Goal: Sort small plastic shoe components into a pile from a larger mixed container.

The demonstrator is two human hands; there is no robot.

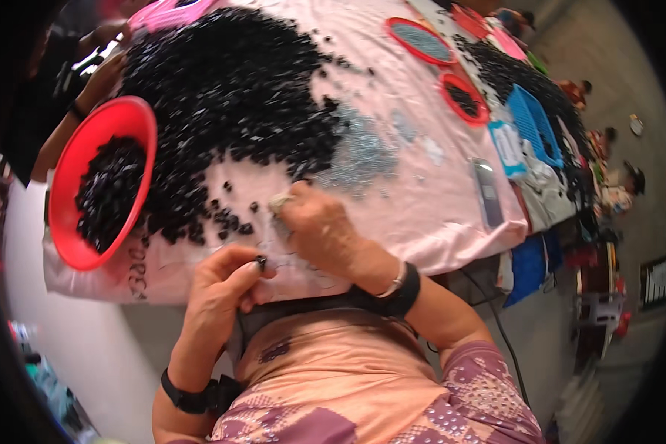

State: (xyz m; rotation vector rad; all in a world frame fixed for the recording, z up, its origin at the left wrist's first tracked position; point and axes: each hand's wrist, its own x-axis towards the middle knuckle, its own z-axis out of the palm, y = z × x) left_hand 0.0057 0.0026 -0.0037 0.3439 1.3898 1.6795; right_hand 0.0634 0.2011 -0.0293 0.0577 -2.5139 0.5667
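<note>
Pinching one small black piece at the near edge of the pink-covered table

I see my left hand (226,285) closed in a narrow pinch, thumb and forefinger holding a small black piece (260,260) just over the near edge of the table (422,214). My right hand (314,226) rests on the cloth beside it, fingers curled around something pale I cannot make out. The big heap of black pieces (229,96) spreads toward the far-left corner, and a red bowl (137,122) of them sits at the left edge. I judge each piece to be light, hard and a bit slippery, best taken by its sides with fingertips, one at a time.
</note>
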